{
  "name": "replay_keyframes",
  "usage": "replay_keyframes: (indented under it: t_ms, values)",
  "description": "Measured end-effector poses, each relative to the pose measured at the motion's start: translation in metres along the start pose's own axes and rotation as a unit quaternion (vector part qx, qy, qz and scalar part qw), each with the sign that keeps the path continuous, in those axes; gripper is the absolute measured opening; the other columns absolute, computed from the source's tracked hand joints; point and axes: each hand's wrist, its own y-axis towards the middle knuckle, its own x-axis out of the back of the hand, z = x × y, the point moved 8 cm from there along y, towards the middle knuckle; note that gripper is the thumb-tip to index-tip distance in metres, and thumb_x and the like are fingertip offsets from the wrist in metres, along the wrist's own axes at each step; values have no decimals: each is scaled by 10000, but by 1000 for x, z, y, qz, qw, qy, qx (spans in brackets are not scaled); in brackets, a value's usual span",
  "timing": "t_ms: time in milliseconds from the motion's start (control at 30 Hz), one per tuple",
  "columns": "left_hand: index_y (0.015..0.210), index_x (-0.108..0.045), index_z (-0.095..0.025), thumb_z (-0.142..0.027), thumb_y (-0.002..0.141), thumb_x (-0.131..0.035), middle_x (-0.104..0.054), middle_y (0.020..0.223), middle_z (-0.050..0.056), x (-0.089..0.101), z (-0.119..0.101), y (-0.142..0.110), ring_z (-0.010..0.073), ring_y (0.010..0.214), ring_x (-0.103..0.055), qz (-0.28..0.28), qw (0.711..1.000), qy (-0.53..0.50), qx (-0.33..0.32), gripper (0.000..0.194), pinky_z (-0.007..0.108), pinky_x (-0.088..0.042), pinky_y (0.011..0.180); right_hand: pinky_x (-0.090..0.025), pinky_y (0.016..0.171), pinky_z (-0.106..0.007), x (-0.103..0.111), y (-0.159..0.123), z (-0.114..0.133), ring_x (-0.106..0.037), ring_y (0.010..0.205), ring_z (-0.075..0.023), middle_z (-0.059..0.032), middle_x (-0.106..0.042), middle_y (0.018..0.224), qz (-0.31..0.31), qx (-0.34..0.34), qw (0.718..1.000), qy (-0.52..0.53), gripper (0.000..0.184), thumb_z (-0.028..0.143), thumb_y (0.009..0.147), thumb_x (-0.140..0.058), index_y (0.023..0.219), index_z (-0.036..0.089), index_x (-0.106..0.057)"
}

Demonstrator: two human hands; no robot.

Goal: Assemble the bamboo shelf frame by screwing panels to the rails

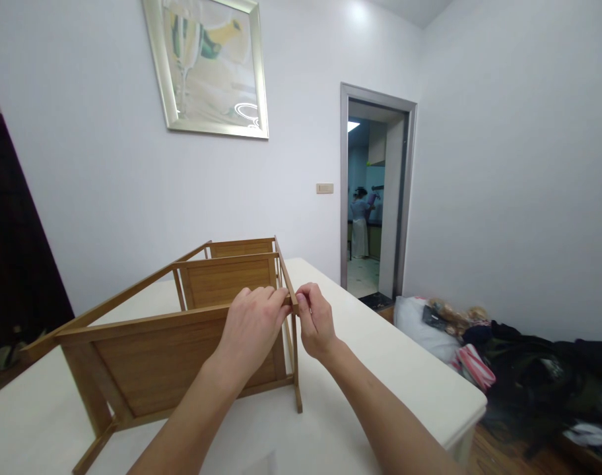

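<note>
A brown wooden shelf rack (155,369) with several panels lies on its side across the white table (380,369). My left hand (256,323) is closed over the top edge of the nearest panel, close to its right corner. At that same corner, my right hand (317,320) pinches with thumb and forefinger against the outer side of the long rail. Whatever sits between those fingertips is too small or hidden to make out. Both hands nearly meet at the joint between panel and rail.
Clothes and bags (523,369) are heaped on the floor to the right of the table. Beyond the table, a doorway (343,198) leads to another room, where a person (360,221) stands at a counter. A framed picture (216,72) hangs on the wall.
</note>
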Motion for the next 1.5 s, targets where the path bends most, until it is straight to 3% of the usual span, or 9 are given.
replay_keyframes:
  t_ms: [233, 433, 900, 1133, 1367, 1500]
  values:
    - [944, -648, -196, -194, 941, -523, -689, 830, 24, 2, -2, -1, 210, 767, -604, 0, 1000, 0, -1, 126, 343, -347, 701, -364, 586, -270, -2, 0, -3, -459, 615, -137, 23, -472, 708, 17, 1, 1000, -13, 205, 275, 997, -361, 820, 228, -453]
    - [951, -649, -195, -194, 939, -527, -697, 848, 25, 1, -1, 0, 215, 772, -613, -2, 1000, -2, -2, 122, 349, -351, 693, -420, 647, -286, 2, 1, 2, -515, 701, -150, -5, -520, 803, 6, 38, 999, -2, 117, 221, 980, -380, 944, 217, -491]
    - [917, -639, -200, -209, 936, -542, -691, 829, 19, 1, -1, 0, 215, 769, -613, -4, 1000, -4, -2, 99, 351, -347, 689, -457, 676, -312, 4, -1, 1, -541, 765, -168, -37, -538, 875, -4, 62, 998, 16, 105, 189, 956, -413, 964, 206, -516]
    - [916, -631, -202, -201, 938, -534, -686, 820, 17, 0, -1, 0, 211, 772, -614, 2, 1000, -4, 0, 99, 350, -350, 700, -421, 646, -293, 2, -1, -1, -511, 704, -155, -13, -510, 813, 7, 55, 998, -19, 112, 216, 977, -389, 931, 216, -491]
    - [888, -613, -205, -197, 935, -536, -691, 829, 22, 0, -1, 0, 205, 789, -619, 5, 1000, -5, 1, 91, 341, -354, 710, -371, 559, -265, -1, 0, -7, -460, 593, -134, 20, -477, 696, 23, 17, 999, -30, 245, 281, 1009, -339, 801, 230, -459]
    - [867, -605, -206, -210, 939, -532, -686, 812, 21, 1, -2, 0, 206, 778, -618, 6, 1000, -6, 0, 102, 341, -354, 697, -420, 602, -279, 3, 0, -6, -519, 655, -148, -6, -538, 773, -8, 17, 1000, -5, 170, 268, 1001, -357, 930, 223, -505]
